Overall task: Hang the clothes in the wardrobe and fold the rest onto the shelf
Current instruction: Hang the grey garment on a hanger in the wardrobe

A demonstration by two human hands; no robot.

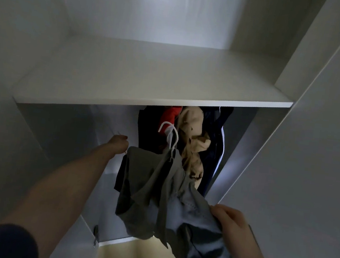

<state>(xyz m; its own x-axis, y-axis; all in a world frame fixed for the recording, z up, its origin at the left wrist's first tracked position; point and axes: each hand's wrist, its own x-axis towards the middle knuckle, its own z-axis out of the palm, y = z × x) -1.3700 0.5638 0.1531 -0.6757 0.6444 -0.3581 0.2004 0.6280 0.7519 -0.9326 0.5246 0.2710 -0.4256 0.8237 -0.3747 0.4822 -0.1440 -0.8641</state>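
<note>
At the bottom right, nearest the camera, the right hand (231,221) curls its fingers (218,210) round a bunch of pale blue cloth (201,220), gripping the low end of a bundle that runs up and to the left into the wardrobe. Beyond it, a grey garment (148,189) hangs from a white hanger (171,137), its long axis sloping from the hook at the top down toward the right hand. Farther in, the left hand (119,143) reaches at arm's length to the garment's upper left corner, touching it at the shoulder edge; its fingers are closed, though whether on the cloth or the hanger's end cannot be told. The hook rises just right of the left hand, under the front edge of the shelf (149,80), so that hand seems better placed to lift it toward the rail, which is hidden. Behind hang dark, red and cream clothes (191,135).
</note>
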